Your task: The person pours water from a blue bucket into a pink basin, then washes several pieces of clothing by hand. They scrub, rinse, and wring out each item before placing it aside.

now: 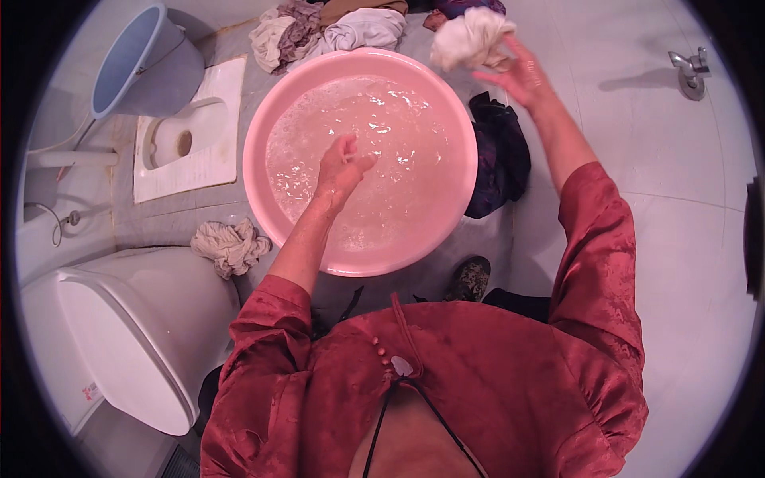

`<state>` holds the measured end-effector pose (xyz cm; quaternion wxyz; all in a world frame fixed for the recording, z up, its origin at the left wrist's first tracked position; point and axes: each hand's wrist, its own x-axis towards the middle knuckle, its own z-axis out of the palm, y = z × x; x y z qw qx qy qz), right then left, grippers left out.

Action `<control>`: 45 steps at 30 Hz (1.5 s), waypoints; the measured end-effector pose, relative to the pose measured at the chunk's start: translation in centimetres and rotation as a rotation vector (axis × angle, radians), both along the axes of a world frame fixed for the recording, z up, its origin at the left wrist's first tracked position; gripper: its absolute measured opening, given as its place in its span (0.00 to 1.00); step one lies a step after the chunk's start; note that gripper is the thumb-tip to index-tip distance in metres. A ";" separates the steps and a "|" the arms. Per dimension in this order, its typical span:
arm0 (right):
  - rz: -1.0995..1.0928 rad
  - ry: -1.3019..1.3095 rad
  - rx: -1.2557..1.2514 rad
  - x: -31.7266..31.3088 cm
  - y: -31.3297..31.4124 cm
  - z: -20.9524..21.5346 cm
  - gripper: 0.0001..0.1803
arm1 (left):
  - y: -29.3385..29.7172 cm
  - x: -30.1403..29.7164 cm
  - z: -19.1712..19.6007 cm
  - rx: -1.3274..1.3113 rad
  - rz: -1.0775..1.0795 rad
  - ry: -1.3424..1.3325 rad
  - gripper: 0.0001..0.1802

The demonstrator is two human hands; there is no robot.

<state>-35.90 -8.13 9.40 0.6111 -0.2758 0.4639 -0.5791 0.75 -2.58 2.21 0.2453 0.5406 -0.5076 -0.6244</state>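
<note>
A large pink basin full of soapy water stands on the floor in front of me. My left hand hangs over the water near the basin's middle, fingers loosely curled, holding nothing I can see. Beyond the basin's far right rim my right hand is raised, with a wadded cream-white cloth at its fingertips. Whether the fingers still grip the cloth is unclear. Both forearms come out of red sleeves.
A heap of wrung clothes lies behind the basin. A dark garment lies to its right and a twisted beige cloth to its left. A blue bucket, a squat toilet pan, a white lidded bin and a wall tap surround them.
</note>
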 end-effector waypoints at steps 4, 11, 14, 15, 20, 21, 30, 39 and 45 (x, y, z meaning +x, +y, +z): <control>0.108 0.846 0.410 -4.0 4.4 -1.9 0.53 | 0.9 0.8 -3.7 -0.026 -0.300 -0.403 0.33; 0.813 1.634 0.283 6.6 19.5 -12.6 0.65 | 2.7 0.3 -4.8 -0.146 -0.495 -0.498 0.33; 0.699 1.571 0.403 6.7 16.6 -11.8 0.57 | 3.1 0.0 -5.1 -0.220 -0.539 -0.490 0.32; 0.647 1.327 0.626 6.2 15.5 -10.9 0.52 | 3.4 -0.6 -4.6 -0.243 -0.593 -0.503 0.32; -0.072 0.899 0.414 -1.2 15.6 -10.4 0.31 | 3.3 -0.6 -2.4 -0.215 -0.649 -0.492 0.34; -0.228 0.521 0.470 -1.1 15.4 -8.4 0.28 | 3.2 -0.6 -2.0 -0.137 -0.630 -0.436 0.35; -0.227 -0.176 0.200 8.8 13.6 6.4 0.18 | 5.2 -4.6 2.3 -0.331 -0.557 -0.160 0.55; 0.351 -0.328 -0.071 21.1 11.5 9.8 0.18 | 4.5 -3.2 -0.9 -0.802 -0.231 0.062 0.30; 0.141 0.561 -1.154 23.8 9.8 9.0 0.15 | 2.6 1.9 2.5 -0.929 -0.049 -0.007 0.30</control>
